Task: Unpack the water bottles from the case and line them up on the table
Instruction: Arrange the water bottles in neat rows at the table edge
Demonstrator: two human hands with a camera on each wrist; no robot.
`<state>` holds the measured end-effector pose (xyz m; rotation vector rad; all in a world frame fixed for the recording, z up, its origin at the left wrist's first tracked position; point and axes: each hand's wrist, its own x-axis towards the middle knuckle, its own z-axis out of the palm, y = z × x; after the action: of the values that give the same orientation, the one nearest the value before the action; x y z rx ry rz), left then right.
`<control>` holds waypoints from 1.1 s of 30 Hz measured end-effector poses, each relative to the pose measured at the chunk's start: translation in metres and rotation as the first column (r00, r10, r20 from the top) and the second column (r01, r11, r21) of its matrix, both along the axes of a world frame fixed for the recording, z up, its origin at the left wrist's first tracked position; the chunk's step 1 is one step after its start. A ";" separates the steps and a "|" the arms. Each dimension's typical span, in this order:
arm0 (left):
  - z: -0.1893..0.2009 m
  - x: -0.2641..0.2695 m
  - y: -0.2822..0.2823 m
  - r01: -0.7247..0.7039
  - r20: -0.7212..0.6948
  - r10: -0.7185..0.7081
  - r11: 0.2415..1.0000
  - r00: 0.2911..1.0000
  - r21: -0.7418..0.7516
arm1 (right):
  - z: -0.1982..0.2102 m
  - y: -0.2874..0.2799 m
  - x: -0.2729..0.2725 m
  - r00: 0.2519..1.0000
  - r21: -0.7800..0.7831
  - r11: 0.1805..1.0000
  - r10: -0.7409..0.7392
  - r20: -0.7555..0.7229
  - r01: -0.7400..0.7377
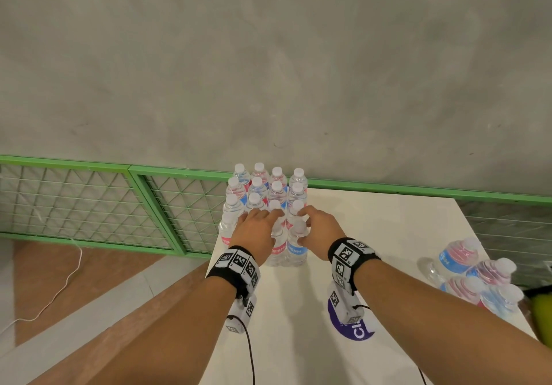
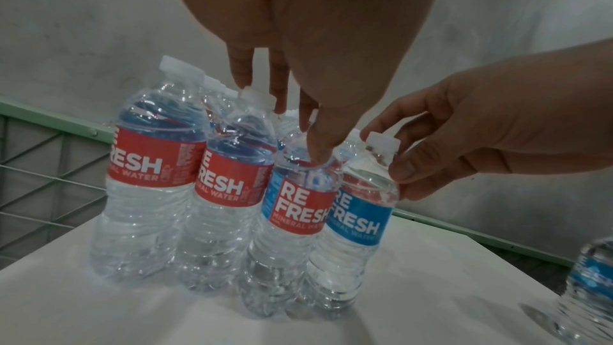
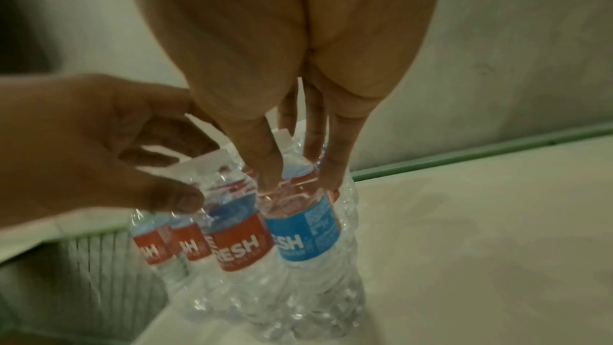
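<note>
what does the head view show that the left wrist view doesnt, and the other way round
Only the head view shows the whole block of standing bottles, the wrapped pack lying on the table's right and both wristbands. Only the left wrist view shows the REFRESH labels and the right hand pinching the blue-labelled bottle at its neck. Both show the left hand over the front row and the white table.

Bare grey concrete wall behind, green-framed wire mesh panels along its foot, white worktop, reddish-brown floor with a pale stripe, white cable trailing across it.
</note>
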<state>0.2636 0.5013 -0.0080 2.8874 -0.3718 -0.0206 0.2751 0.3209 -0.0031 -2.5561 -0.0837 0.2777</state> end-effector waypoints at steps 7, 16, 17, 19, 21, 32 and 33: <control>0.016 -0.030 -0.036 0.024 0.150 0.027 0.944 0.988 -0.329 | 0.023 -0.039 -0.065 0.988 0.189 0.974 -0.110 -0.105 0.128; -0.016 -0.118 -0.188 0.224 0.028 -0.258 0.772 0.966 -0.595 | 0.034 -0.191 -0.220 0.924 0.114 0.933 -0.354 0.145 0.340; -0.018 -0.125 -0.205 0.251 0.006 -0.310 0.760 0.951 -0.600 | 0.031 -0.210 -0.232 0.896 0.077 0.915 -0.404 0.186 0.396; -0.020 -0.135 -0.237 0.292 -0.036 -0.395 0.733 0.918 -0.615 | 0.026 -0.244 -0.254 0.836 0.030 0.858 -0.507 0.210 0.513; -0.021 -0.137 -0.262 0.285 -0.074 -0.417 0.730 0.906 -0.621 | 0.023 -0.265 -0.271 0.810 0.004 0.821 -0.563 0.164 0.570; -0.032 -0.144 -0.299 0.288 -0.146 -0.417 0.803 0.897 -0.522 | -0.010 -0.277 -0.293 0.878 0.025 0.877 -0.479 0.009 0.479; -0.032 -0.144 -0.295 0.290 -0.166 -0.437 0.791 0.884 -0.539 | -0.010 -0.276 -0.291 0.880 0.045 0.879 -0.475 0.000 0.475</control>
<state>0.1193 0.2062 -0.0396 2.2138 -0.7546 -0.3485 -0.0163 0.0445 -0.0127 -2.4371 0.5248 0.0670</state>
